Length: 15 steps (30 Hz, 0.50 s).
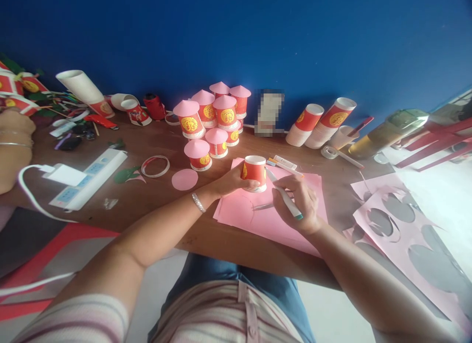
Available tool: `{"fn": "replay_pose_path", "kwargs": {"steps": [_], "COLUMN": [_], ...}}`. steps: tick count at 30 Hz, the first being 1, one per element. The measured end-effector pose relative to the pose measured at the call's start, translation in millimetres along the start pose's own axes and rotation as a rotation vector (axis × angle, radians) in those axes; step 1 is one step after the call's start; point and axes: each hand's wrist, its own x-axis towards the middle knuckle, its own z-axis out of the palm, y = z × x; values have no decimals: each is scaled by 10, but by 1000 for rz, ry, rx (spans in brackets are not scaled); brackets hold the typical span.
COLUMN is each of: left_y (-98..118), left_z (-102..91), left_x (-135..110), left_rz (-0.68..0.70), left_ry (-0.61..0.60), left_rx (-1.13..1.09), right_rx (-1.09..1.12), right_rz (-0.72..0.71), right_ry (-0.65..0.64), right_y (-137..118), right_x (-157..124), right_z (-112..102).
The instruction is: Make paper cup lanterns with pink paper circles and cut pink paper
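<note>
My left hand (235, 181) is wrapped round a red and white paper cup (254, 171) above a stack of pink paper (236, 212). In my right hand (303, 201) is a white marker (287, 199) with a teal end. Its tip points up and left, close to the cup's right side; whether it touches cannot be made out. A curved pencil-like line shows on the paper below the cup. Further pens (284, 163) lie at the paper's back edge. Left of the paper rests a pink paper disc (185, 179).
Cups with pink cone roofs (196, 148) stand behind, left of centre. Stacked cups (334, 121), tape (329, 152) and a bottle (387, 131) are at back right. Cut pink scraps (400, 207) lie right. A power strip (88, 178) and another person's hand (14, 131) are left.
</note>
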Motion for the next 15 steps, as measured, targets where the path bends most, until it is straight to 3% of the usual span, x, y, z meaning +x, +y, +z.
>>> {"fn": "replay_pose_path", "kwargs": {"steps": [10,15], "left_y": [-53,-112], "left_z": [71,46], "left_x": [-16,-17], "left_rz": [47,55], "left_ry": [105,106], "left_rx": [168,161], "right_rx": [-94,-140], "right_rz": [-236,-271], "right_ry": [-121,-166], "right_y": [16,16], "right_x": [-54,-62], "right_z": [92,102]}}
